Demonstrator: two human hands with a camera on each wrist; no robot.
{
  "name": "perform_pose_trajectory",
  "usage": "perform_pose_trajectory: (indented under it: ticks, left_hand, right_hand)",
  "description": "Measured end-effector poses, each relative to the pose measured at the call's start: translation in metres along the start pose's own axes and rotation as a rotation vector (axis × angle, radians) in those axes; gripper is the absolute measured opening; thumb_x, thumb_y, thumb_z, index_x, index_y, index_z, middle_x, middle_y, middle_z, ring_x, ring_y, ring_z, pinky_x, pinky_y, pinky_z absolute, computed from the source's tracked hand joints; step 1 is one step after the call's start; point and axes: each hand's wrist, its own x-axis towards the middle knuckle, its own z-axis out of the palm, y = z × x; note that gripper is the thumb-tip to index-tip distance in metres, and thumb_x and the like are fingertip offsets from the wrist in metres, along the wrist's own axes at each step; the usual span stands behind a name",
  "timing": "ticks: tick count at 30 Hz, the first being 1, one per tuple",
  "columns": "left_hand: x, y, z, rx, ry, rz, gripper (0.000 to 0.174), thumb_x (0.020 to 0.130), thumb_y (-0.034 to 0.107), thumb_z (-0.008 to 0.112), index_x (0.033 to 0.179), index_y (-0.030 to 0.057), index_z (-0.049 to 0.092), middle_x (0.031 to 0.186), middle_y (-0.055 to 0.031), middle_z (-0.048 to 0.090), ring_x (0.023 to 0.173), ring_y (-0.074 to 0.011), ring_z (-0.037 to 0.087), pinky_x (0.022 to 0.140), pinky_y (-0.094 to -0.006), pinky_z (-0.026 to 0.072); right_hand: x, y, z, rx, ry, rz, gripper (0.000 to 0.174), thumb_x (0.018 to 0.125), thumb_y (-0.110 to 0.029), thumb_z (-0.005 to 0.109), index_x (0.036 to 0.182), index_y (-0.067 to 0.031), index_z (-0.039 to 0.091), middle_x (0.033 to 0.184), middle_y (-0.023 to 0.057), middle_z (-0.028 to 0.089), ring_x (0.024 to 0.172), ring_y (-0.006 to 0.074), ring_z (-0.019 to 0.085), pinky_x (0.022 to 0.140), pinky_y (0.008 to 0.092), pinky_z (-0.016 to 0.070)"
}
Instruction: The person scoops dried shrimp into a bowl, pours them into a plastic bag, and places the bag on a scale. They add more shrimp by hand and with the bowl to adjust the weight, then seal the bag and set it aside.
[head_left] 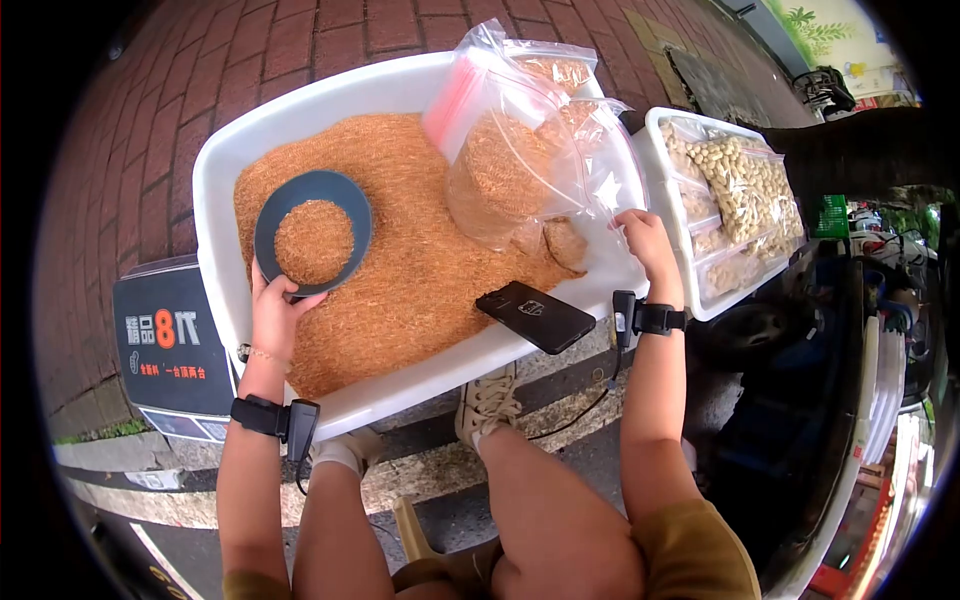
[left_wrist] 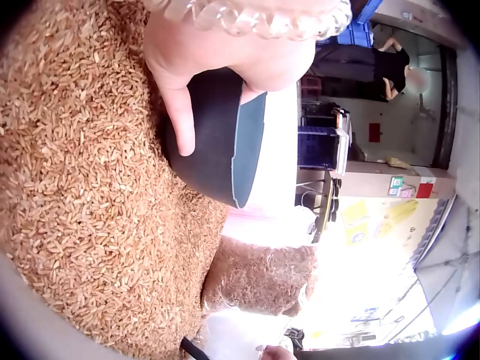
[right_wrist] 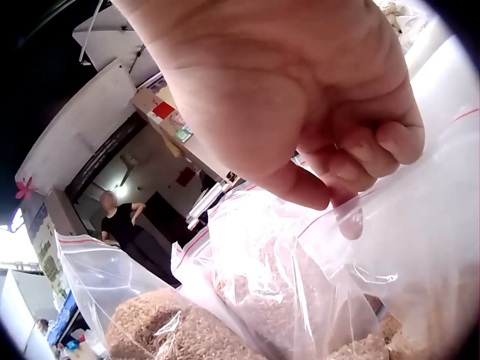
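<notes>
My left hand [head_left: 272, 318] grips the lower rim of a dark blue-grey bowl [head_left: 358, 212], thumb and fingers on its wall. Brown rice [head_left: 314, 242] fills part of the bowl, which sits over the loose rice in a white plastic tub [head_left: 213, 190]. On the other side, my right hand [head_left: 648, 245] pinches the edge of a clear zip bag [head_left: 500, 180] between thumb and finger. The bag stands in the tub with rice inside. In the right wrist view, the thumb [right_wrist: 296, 186] and curled fingers meet at the bag's red-lined top.
A black phone [head_left: 535, 315] lies across the tub's near rim. More bags of rice [head_left: 555, 70] stand at the tub's far right. A second white tub [head_left: 655, 135] holds bagged peanuts [head_left: 745, 185]. To the left is a black printed box [head_left: 165, 335]. Another person [right_wrist: 126, 232] stands in the background.
</notes>
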Motion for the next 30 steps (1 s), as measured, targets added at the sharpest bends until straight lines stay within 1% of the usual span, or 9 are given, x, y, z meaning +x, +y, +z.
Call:
perform_pose_trajectory:
  ticks: [10, 12, 13, 15, 19, 22, 24, 28, 30]
  left_hand:
    - [0.001, -0.001, 0.0, 0.023, -0.018, 0.009, 0.076, 0.08, -0.004, 0.039, 0.15, 0.017, 0.02, 0.136, -0.0162, 0.045, 0.115, -0.0326, 0.056, 0.083, -0.0432, 0.0585]
    - [0.001, -0.001, -0.001, 0.027, -0.018, 0.005, 0.075, 0.08, -0.004, 0.039, 0.15, 0.0169, 0.02, 0.136, -0.0162, 0.045, 0.115, -0.0326, 0.056, 0.083, -0.043, 0.0585]
    - [0.001, -0.001, -0.001, 0.028, -0.017, 0.002, 0.075, 0.08, -0.004, 0.039, 0.15, 0.0167, 0.021, 0.136, -0.0163, 0.044, 0.115, -0.0326, 0.056, 0.083, -0.0429, 0.0586]
    - [0.001, -0.001, -0.001, 0.027, -0.018, 0.001, 0.075, 0.08, -0.004, 0.039, 0.15, 0.0168, 0.02, 0.136, -0.0163, 0.044, 0.115, -0.0326, 0.056, 0.083, -0.0429, 0.0586]
    - [0.0, 0.0, 0.0, 0.024, -0.015, 0.002, 0.075, 0.08, -0.004, 0.038, 0.15, 0.0168, 0.02, 0.136, -0.0163, 0.044, 0.115, -0.0327, 0.056, 0.082, -0.0432, 0.0587]
    - [-0.001, 0.0, 0.0, 0.021, -0.026, 0.006, 0.076, 0.08, -0.004, 0.038, 0.151, 0.0169, 0.02, 0.136, -0.0165, 0.044, 0.114, -0.0327, 0.057, 0.082, -0.0435, 0.0588]
    - [-0.001, 0.001, 0.0, 0.021, -0.022, 0.002, 0.076, 0.08, -0.004, 0.038, 0.151, 0.0169, 0.02, 0.136, -0.0164, 0.045, 0.113, -0.0323, 0.057, 0.082, -0.0433, 0.0589]
    - [-0.001, 0.001, -0.001, 0.04, -0.015, -0.004, 0.076, 0.08, -0.004, 0.039, 0.151, 0.0166, 0.02, 0.134, -0.0157, 0.046, 0.111, -0.031, 0.058, 0.08, -0.0422, 0.0596]
    - [-0.001, 0.001, -0.001, 0.039, -0.014, 0.002, 0.075, 0.08, -0.004, 0.039, 0.15, 0.0162, 0.021, 0.133, -0.0155, 0.046, 0.11, -0.0307, 0.059, 0.08, -0.0419, 0.0598]
  right_hand:
    - [0.014, 0.014, 0.006, 0.236, -0.047, -0.06, 0.032, 0.093, -0.018, 0.045, 0.082, 0.0013, 0.068, 0.067, 0.0009, 0.055, 0.058, 0.0109, 0.047, 0.056, 0.0259, 0.0387]
    - [0.014, 0.016, 0.006, 0.214, -0.059, -0.05, 0.032, 0.094, -0.018, 0.044, 0.087, 0.0014, 0.069, 0.074, 0.005, 0.063, 0.064, 0.0132, 0.056, 0.062, 0.0266, 0.0446]
    - [0.014, 0.016, 0.005, 0.214, -0.059, -0.05, 0.032, 0.094, -0.018, 0.044, 0.087, 0.0014, 0.069, 0.074, 0.005, 0.063, 0.064, 0.0132, 0.056, 0.062, 0.0266, 0.0446]
    - [0.012, 0.016, 0.003, 0.304, -0.077, -0.011, 0.032, 0.094, -0.018, 0.044, 0.094, 0.0017, 0.069, 0.084, 0.009, 0.068, 0.075, 0.0171, 0.064, 0.07, 0.0281, 0.0494]
    - [0.01, 0.018, -0.001, 0.382, -0.113, 0.027, 0.036, 0.097, -0.023, 0.043, 0.099, 0.0022, 0.068, 0.091, 0.0111, 0.07, 0.081, 0.02, 0.068, 0.076, 0.0285, 0.0513]
    - [0.0, 0.007, 0.001, 0.392, -0.136, 0.071, 0.043, 0.1, -0.031, 0.041, 0.109, 0.0026, 0.066, 0.097, 0.0128, 0.071, 0.093, 0.0214, 0.066, 0.086, 0.0308, 0.0488]
    - [-0.012, -0.008, 0.0, 0.226, -0.167, 0.107, 0.052, 0.101, -0.039, 0.041, 0.12, 0.0039, 0.062, 0.111, 0.0159, 0.069, 0.111, 0.022, 0.061, 0.1, 0.0327, 0.0412]
    - [-0.008, 0.008, 0.01, 0.363, -0.182, 0.092, 0.061, 0.1, -0.046, 0.041, 0.128, 0.0054, 0.056, 0.123, 0.0148, 0.065, 0.12, 0.0211, 0.054, 0.107, 0.0331, 0.0327]
    - [-0.003, 0.016, 0.008, 0.177, -0.15, 0.066, 0.057, 0.098, -0.049, 0.044, 0.129, -0.0035, 0.06, 0.124, 0.0115, 0.065, 0.119, 0.0237, 0.055, 0.109, 0.0383, 0.0277]
